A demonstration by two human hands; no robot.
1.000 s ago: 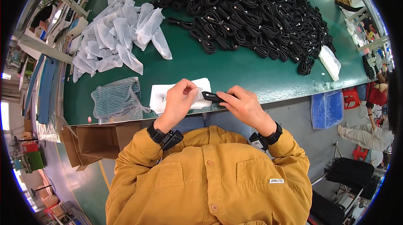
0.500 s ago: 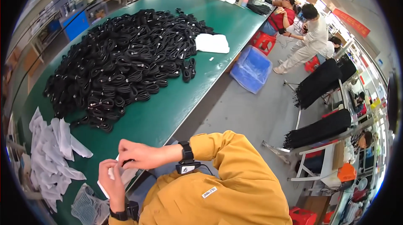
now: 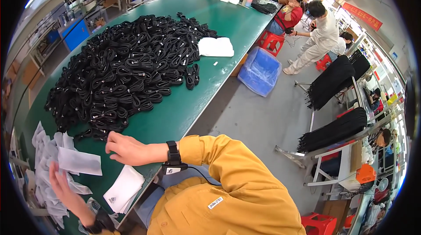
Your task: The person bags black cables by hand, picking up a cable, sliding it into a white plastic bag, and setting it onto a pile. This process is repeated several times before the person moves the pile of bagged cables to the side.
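My left hand (image 3: 68, 191) is at the lower left with its fingers stretched out, open. Just beyond its fingertips is a flat white pouch (image 3: 80, 162), over the near side of a heap of similar pale pouches (image 3: 46, 178); whether the hand touches it I cannot tell. My right hand (image 3: 130, 148) is open above the green table, fingers bent and apart, close to the near edge of a big pile of coiled black cables (image 3: 127, 68). Below it, at the table's edge, lies a small stack of white pouches (image 3: 124, 189).
A white stack (image 3: 216, 47) lies beside the cable pile on the green table (image 3: 175, 123). A blue lined bin (image 3: 260, 72) stands on the floor at right. Black cables hang on racks (image 3: 331, 129). Two people (image 3: 322, 31) are near a red stool (image 3: 270, 43).
My hands have moved apart: the left went left, and the right moved left toward the cable pile. A white pouch now shows over the pale heap, and the white stack lies uncovered.
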